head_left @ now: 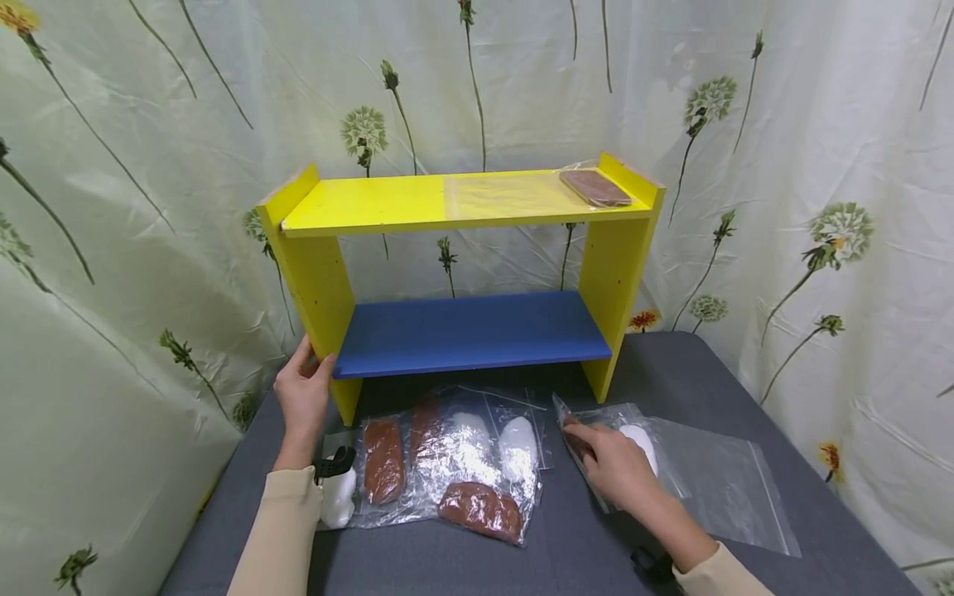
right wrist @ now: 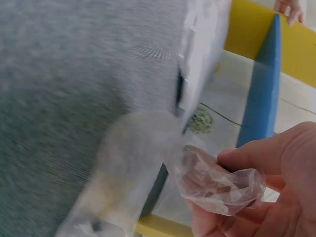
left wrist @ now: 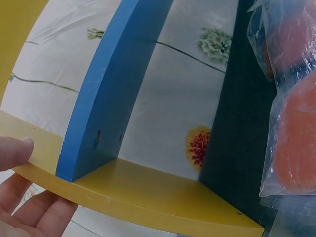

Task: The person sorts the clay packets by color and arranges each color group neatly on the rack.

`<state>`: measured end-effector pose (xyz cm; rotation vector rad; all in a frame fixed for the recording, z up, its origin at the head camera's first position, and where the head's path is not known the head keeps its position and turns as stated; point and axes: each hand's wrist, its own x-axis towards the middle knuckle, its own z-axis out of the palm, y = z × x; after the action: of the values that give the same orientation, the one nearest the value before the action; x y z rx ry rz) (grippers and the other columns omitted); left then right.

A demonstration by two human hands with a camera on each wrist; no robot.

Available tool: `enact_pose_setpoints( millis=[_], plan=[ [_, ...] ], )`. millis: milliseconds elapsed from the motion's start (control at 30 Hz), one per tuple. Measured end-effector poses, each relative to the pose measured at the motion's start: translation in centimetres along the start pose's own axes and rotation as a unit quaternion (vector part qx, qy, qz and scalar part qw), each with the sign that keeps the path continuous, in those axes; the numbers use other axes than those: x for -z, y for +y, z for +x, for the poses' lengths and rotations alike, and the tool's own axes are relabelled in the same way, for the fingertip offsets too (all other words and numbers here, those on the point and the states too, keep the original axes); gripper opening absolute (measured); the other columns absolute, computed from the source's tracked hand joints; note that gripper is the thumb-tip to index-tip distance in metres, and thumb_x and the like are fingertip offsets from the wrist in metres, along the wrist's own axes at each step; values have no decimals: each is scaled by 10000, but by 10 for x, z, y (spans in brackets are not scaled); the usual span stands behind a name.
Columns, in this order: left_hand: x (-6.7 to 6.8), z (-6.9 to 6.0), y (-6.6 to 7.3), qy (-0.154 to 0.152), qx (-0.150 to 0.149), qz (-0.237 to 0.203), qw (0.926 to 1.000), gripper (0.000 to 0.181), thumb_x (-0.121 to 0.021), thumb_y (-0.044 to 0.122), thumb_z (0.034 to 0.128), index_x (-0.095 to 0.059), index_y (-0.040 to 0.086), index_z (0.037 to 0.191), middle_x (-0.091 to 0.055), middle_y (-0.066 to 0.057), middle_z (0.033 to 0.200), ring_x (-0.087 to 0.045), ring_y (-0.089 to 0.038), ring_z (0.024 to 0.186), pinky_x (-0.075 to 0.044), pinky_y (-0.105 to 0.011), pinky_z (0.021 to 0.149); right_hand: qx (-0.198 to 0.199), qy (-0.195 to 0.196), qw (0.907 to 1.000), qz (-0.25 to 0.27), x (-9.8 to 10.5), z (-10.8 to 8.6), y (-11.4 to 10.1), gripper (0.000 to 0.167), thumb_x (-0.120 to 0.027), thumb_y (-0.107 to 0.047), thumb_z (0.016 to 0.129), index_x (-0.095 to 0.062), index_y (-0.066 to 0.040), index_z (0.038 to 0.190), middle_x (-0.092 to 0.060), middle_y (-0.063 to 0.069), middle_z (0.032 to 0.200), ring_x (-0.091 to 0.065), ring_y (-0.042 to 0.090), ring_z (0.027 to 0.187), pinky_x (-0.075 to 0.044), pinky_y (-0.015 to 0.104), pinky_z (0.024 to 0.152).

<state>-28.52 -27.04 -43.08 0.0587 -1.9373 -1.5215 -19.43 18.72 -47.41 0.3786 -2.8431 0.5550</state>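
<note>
Grey table (head_left: 417,573): bags (head_left: 383,461) remaining. Shelf top (head_left: 380,200): one packet (head_left: 596,188) placed. Left hand (head_left: 304,391): gripping side panel (head_left: 316,285); right hand (head_left: 622,469): pinching bagged piece (right wrist: 200,180).

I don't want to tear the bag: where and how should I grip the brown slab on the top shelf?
Probably pinch the brown slab by its near end, coming from the front. It lies flat with that end close to the front edge of the top shelf, while the right side panel crowds its right.
</note>
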Motion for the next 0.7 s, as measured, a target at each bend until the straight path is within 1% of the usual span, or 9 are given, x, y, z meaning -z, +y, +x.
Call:
enact_pose_setpoints(
  millis=[67, 133, 200, 300, 367, 467, 567, 600, 700],
  plan=[
    [0, 0, 1, 9, 7, 32, 10000, 576, -713, 97, 946, -548, 332, 1445, -609, -43, 1391, -630, -299, 1190, -531, -345, 935, -7, 80, 9999, 114, 6, 0, 0, 399, -719, -28, 867, -739, -194, 1228, -704, 60, 976, -646, 231, 745, -483, 383, 540],
    [0, -1, 1, 21, -1, 61, 10000, 573, -714, 104, 945, -552, 344, 1440, -611, -35, 1388, -629, -291, 1193, -529, -337, 936, 52, 223, 9993, 287, 11, 0, 0, 406, -721, -23, 865, -739, -196, 1232, -710, 53, 988, -635, 204, 743, -484, 371, 553],
    [0, -1, 1, 23, -19, 73, 10000, 569, -715, 110, 945, -557, 358, 1432, -614, -30, 1385, -628, -289, 1195, -528, -327, 934, 168, 378, 9982, 445, 16, -1, 0, 408, -713, -19, 872, -734, -184, 1245, -717, 65, 1021, -646, 210, 776, -510, 387, 594],
    [0, -2, 2, -2, -54, 23, 10000, 567, -716, 110, 944, -562, 362, 1427, -614, -37, 1385, -623, -299, 1200, -528, -322, 932, 293, 565, 9958, 659, 23, -2, -1, 416, -703, -27, 889, -719, -175, 1278, -714, 72, 1120, -672, 244, 888, -544, 435, 684],
    [0, -2, 2, -16, -63, -29, 10000, 568, -716, 103, 942, -563, 350, 1430, -611, -54, 1388, -619, -321, 1201, -529, -330, 931, 311, 593, 9950, 746, 28, -3, -2, 430, -705, -37, 892, -706, -175, 1299, -706, 65, 1136, -662, 243, 922, -540, 435, 711],
    [1, -2, 3, -15, -40, -16, 10000, 571, -716, 101, 942, -559, 342, 1435, -607, -61, 1392, -616, -332, 1203, -531, -329, 928, 281, 512, 9944, 880, 36, -4, -5, 480, -717, -39, 876, -683, -186, 1332, -691, 47, 1103, -606, 190, 820, -493, 365, 643],
    [1, -2, 3, 8, -13, 24, 10000, 573, -718, 103, 942, -557, 345, 1436, -610, -59, 1389, -622, -332, 1195, -535, -316, 920, 314, 422, 9936, 1004, 43, -4, -8, 537, -716, -11, 856, -658, -179, 1363, -667, 34, 1037, -516, 146, 717, -424, 299, 573],
    [1, -2, 3, 13, -5, 47, 10000, 575, -717, 103, 942, -555, 346, 1438, -612, -58, 1387, -624, -330, 1192, -537, -310, 916, 323, 404, 9933, 1030, 45, -4, -9, 554, -713, -2, 851, -650, -179, 1372, -658, 30, 1022, -496, 141, 698, -412, 288, 560],
    [0, -1, 3, 16, -26, 68, 10000, 580, -717, 99, 942, -550, 344, 1440, -616, -65, 1380, -630, -335, 1183, -541, -313, 911, 330, 368, 9923, 1137, 49, -5, -9, 593, -707, 21, 854, -623, -186, 1403, -649, 25, 1029, -510, 133, 724, -423, 271, 563]
  ],
)
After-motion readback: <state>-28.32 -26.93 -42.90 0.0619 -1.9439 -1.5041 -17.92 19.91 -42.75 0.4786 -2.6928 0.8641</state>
